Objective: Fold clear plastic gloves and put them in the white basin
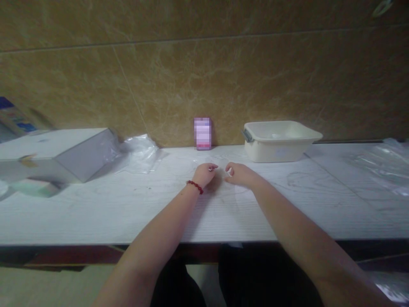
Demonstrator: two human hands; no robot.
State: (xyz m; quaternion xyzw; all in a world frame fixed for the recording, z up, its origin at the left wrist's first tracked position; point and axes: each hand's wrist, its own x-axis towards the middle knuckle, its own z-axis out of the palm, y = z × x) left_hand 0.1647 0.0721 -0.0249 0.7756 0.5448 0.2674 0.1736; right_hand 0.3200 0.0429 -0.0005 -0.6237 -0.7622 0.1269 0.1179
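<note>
My left hand, with a red bead bracelet at its wrist, is over the middle of the white wood-grain table. Its fingers are curled together, and a small shiny spot shows at them. Facing it across a narrow gap is my right hand, its fingers bent inward toward the thumb. A faint see-through sheen lies around both hands, perhaps thin clear film; I cannot make out what they hold. Behind the hands, a phone with a lit, blurred screen leans upright on the wall.
Behind my right hand stands a cream plastic tub with a grey handle clip. To the left are a white box, crumpled clear plastic and a pale green block. More clear plastic lies far right. A tiled wall closes off the back.
</note>
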